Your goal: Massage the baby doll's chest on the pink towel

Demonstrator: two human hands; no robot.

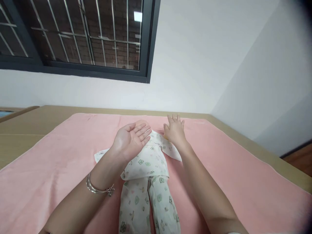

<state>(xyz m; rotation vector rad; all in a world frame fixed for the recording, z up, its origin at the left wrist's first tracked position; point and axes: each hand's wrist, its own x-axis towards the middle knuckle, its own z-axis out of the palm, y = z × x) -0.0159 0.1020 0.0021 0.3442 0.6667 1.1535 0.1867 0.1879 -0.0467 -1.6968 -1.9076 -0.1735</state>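
A small white top with a green leaf-like print lies spread on a pink cloth, its sleeves out to both sides. Matching trousers lie just below its hem. My left hand is palm up above the top's upper left part, fingers stretched out, holding nothing. To the right of the collar, my right hand is palm down with spread fingers, over the cloth near the right sleeve. A small yellowish thing, partly hidden, shows beside its wrist.
The pink cloth covers a wooden surface whose far edge meets a white wall. A dark-framed window with metal bars is at the upper left. Brown wood shows at the right edge.
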